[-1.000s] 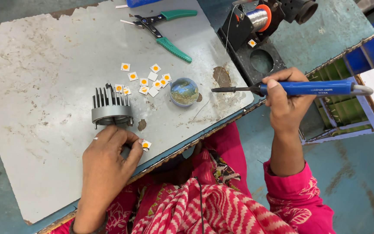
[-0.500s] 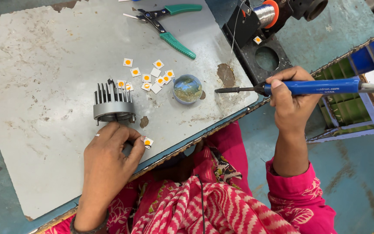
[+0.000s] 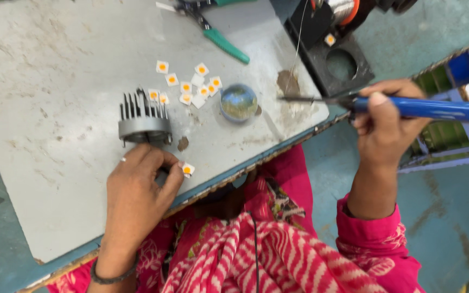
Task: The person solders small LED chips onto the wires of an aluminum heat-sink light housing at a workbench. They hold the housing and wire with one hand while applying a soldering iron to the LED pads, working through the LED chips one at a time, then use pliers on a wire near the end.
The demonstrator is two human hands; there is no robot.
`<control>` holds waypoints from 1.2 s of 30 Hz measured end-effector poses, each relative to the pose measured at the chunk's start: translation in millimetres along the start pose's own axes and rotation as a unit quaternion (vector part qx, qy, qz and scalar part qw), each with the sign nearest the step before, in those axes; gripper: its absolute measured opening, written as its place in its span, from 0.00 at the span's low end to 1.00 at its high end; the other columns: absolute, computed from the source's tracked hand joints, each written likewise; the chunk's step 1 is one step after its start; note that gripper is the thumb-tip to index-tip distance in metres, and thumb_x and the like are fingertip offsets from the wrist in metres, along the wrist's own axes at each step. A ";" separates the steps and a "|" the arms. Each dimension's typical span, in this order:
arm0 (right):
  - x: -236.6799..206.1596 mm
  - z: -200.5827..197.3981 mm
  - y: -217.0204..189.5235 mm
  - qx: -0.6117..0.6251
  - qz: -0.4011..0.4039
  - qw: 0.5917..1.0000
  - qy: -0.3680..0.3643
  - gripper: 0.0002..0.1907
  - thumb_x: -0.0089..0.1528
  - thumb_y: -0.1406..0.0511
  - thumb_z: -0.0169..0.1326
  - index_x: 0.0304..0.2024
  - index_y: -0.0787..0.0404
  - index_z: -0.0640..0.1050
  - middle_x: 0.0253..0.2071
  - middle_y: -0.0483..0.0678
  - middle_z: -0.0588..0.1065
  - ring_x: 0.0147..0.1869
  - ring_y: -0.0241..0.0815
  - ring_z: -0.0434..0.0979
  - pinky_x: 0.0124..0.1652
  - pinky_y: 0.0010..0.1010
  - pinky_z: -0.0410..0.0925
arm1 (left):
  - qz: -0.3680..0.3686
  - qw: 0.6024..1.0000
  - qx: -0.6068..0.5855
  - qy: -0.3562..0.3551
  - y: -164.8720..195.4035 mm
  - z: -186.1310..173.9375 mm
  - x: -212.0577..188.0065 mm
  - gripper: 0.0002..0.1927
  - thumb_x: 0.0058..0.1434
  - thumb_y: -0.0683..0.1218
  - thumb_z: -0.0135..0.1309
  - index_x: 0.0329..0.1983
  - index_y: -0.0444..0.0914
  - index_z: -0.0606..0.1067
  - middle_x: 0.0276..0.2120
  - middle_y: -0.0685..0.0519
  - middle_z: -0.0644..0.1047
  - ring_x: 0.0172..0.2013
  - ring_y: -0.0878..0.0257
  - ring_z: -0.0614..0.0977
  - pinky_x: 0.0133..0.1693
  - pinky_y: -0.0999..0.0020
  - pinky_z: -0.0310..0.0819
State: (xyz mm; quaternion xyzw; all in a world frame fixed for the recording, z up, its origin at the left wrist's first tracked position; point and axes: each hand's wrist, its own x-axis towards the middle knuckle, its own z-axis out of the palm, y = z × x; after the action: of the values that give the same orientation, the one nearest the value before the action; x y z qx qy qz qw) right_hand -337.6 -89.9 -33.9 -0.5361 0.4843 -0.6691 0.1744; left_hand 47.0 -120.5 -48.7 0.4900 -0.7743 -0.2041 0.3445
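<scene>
Head view, looking down on a worn grey metal work plate [image 3: 55, 81] with a person seated at its near edge. The left hand [image 3: 137, 187] lies on the plate with fingers curled narrow, fingertips pinching a small white square chip with an orange centre [image 3: 188, 169] at the thumb side; something dark sits under the fingers, too hidden to name. Just beyond the knuckles stands a round grey finned heat sink [image 3: 143, 120], its fins pointing up and away from the hand. It looks like rigid cast metal, fairly heavy for its size, best taken by the smooth round band rather than the thin fins.

Farther off, to the right of the heat sink, a scatter of the same white and orange chips [image 3: 188, 87] lies flat. These look very light, thin and brittle, easy to flick away, so edge pinching suits them. Beside them sits a small round shiny tin [image 3: 238, 101].

The right hand [image 3: 386, 127] is closed firmly around a blue-handled soldering iron [image 3: 424, 108], off the plate's right edge. Its long axis runs nearly level across the view, the dark tip pointing left toward the tin and the handle trailing right. It looks stiff and light, held at the front of the grip, clear of the metal shaft. Beyond this hand is a black stand [image 3: 340, 65]; green-handled pliers [image 3: 225, 44] lie at the far edge.
</scene>
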 end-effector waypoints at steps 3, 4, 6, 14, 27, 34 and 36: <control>-23.8 -21.7 -1.1 0.071 -0.026 0.997 0.026 0.15 0.74 0.62 0.57 0.46 0.71 0.73 0.30 0.52 0.71 0.21 0.39 0.66 0.23 0.28 0.62 | 0.017 1.000 0.002 -0.011 0.3 -7.6 -6.0 0.07 0.60 0.43 0.63 0.31 0.36 0.76 0.31 0.48 0.74 0.34 0.50 0.77 0.36 0.56 0.71; -33.3 -31.7 0.5 0.079 -0.040 0.995 0.040 0.16 0.74 0.61 0.56 0.47 0.70 0.72 0.32 0.53 0.70 0.21 0.41 0.66 0.23 0.30 0.62 | 0.016 1.000 -0.001 -0.017 -0.4 -9.6 -8.9 0.07 0.61 0.42 0.63 0.32 0.36 0.76 0.31 0.47 0.74 0.34 0.50 0.77 0.36 0.57 0.71; -52.7 -55.4 6.3 0.064 -0.060 0.993 0.078 0.17 0.75 0.59 0.53 0.48 0.70 0.71 0.33 0.55 0.70 0.20 0.42 0.64 0.23 0.32 0.61 | 0.007 1.000 -0.012 -0.028 -1.9 -11.8 -14.4 0.06 0.62 0.41 0.63 0.33 0.35 0.77 0.32 0.48 0.74 0.33 0.53 0.78 0.37 0.59 0.72; -106.0 -168.4 54.8 0.123 -0.019 0.978 0.169 0.25 0.80 0.55 0.40 0.45 0.74 0.72 0.24 0.60 0.69 0.19 0.46 0.60 0.26 0.30 0.51 | -0.014 0.999 -0.024 -0.035 -7.9 -5.7 -20.5 0.07 0.66 0.40 0.63 0.34 0.34 0.77 0.32 0.49 0.74 0.30 0.60 0.79 0.35 0.67 0.72; -70.7 -105.6 17.5 0.117 -0.028 0.980 0.156 0.20 0.81 0.56 0.46 0.50 0.70 0.70 0.25 0.55 0.66 0.20 0.43 0.60 0.26 0.31 0.56 | -0.037 0.997 -0.054 -0.029 3.6 -1.6 -17.3 0.04 0.62 0.39 0.61 0.35 0.34 0.77 0.31 0.49 0.75 0.29 0.61 0.80 0.34 0.67 0.73; -46.4 -55.5 10.8 0.021 0.004 0.993 0.113 0.12 0.77 0.65 0.56 0.47 0.69 0.71 0.36 0.53 0.72 0.23 0.41 0.68 0.22 0.29 0.62 | -0.029 0.997 -0.059 -0.044 -0.7 -6.9 -18.3 0.05 0.61 0.40 0.61 0.35 0.33 0.77 0.32 0.47 0.74 0.31 0.56 0.79 0.35 0.64 0.72; -40.4 -40.5 7.0 -0.005 0.018 0.996 0.088 0.12 0.75 0.65 0.57 0.45 0.68 0.73 0.34 0.51 0.73 0.23 0.36 0.69 0.22 0.25 0.62 | -0.027 0.997 -0.055 -0.043 0.3 -7.6 -11.7 0.05 0.60 0.40 0.61 0.34 0.33 0.77 0.31 0.46 0.75 0.31 0.54 0.78 0.35 0.63 0.72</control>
State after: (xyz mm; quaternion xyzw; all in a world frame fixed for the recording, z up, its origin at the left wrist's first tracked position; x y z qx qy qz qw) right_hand -360.8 -44.1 -60.1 -0.4669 0.5107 -0.7082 0.1405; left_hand 55.7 -109.7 -47.2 0.4815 -0.7626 -0.2768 0.3317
